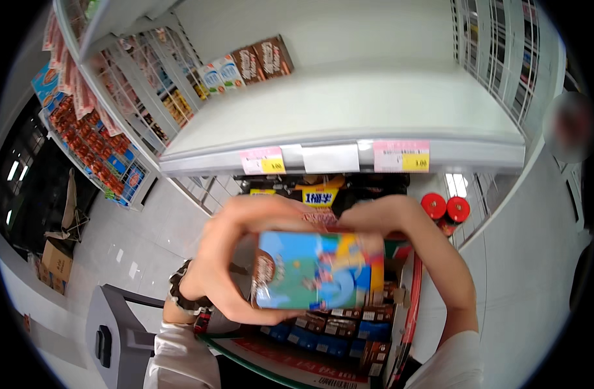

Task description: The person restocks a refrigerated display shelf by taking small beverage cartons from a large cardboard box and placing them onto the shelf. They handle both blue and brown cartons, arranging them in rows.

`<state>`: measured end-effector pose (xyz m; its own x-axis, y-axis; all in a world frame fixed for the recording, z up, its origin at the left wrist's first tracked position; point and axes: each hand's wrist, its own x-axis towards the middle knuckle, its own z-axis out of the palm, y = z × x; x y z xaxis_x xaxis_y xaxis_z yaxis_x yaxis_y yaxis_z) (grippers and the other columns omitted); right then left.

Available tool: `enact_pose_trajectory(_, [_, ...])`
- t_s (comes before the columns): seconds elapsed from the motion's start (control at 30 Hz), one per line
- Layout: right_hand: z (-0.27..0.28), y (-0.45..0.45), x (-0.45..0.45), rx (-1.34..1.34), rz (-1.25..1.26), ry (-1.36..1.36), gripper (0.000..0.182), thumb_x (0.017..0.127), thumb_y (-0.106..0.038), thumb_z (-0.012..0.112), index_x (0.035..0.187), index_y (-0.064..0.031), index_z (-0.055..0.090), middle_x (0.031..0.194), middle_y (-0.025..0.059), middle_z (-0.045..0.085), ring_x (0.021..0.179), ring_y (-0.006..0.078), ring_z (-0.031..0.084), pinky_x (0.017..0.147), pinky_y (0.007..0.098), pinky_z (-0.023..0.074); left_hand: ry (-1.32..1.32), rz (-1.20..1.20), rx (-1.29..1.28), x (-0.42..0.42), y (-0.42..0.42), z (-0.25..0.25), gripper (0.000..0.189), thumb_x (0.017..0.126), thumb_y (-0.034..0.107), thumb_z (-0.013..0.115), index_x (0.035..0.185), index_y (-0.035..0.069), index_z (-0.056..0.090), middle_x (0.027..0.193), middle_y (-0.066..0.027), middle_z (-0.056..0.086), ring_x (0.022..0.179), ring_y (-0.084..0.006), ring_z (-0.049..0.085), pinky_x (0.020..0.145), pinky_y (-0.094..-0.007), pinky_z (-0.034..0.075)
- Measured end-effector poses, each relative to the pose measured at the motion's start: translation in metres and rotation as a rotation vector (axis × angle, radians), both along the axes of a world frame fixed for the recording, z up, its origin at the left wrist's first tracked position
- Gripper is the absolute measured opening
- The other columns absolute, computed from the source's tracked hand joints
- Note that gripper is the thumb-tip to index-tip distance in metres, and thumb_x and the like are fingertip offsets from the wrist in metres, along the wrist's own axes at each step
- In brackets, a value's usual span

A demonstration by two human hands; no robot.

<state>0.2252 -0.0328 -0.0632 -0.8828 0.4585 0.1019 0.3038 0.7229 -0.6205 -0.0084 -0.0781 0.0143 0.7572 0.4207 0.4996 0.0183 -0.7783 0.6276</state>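
Between my two hands is a small printed carton [321,270] with a blue and green picture side, partly blurred. My left hand [229,262] grips its left end, thumb below and fingers over the top. My right hand [375,214] reaches over its upper right edge, fingertips hidden behind it. Beneath it stands an open cardboard box [297,357] holding several brown and blue cartons [331,345]. Ahead, a white shelf [345,107] bears two white and blue cartons [220,75] and two brown cartons [262,58] in a row at its back left.
Price tags [401,156] line the shelf's front edge. Dark packages [321,194] and red-lidded containers [445,208] stand below it. Wire side panels [501,63] flank the shelf. A grey stool or cart part [117,330] is at lower left; hanging snack packs [88,141] are farther left.
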Motion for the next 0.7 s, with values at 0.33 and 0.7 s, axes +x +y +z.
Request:
enact_pose_trajectory(0.33, [0.015, -0.002, -0.002, -0.171, -0.35, -0.643, 0.035, 0.08, -0.027, 0.064, 0.096, 0.0039, 0.068, 0.084, 0.0204, 0.07, 0.073, 0.0327, 0.068, 0.064, 0.0419, 0.052, 0.805, -0.348, 0.146, 0.039, 0.002, -0.072, 0.075, 0.055, 0.02, 0.08, 0.125, 0.009, 0.056, 0.097, -0.0121, 0.065, 0.079, -0.0333, 0.066, 0.064, -0.0415, 0.053])
enact_pose_trajectory(0.7, [0.02, -0.01, -0.004, -0.108, -0.438, -0.68, 0.034, 0.082, -0.031, 0.065, 0.096, 0.0003, 0.069, 0.076, 0.0119, 0.07, 0.067, 0.024, 0.067, 0.063, 0.0354, 0.0528, 0.93, -0.503, -0.048, 0.031, -0.037, -0.12, 0.084, 0.06, 0.019, 0.079, 0.135, 0.0, 0.046, 0.085, -0.016, 0.065, 0.07, -0.0354, 0.067, 0.054, -0.0435, 0.05])
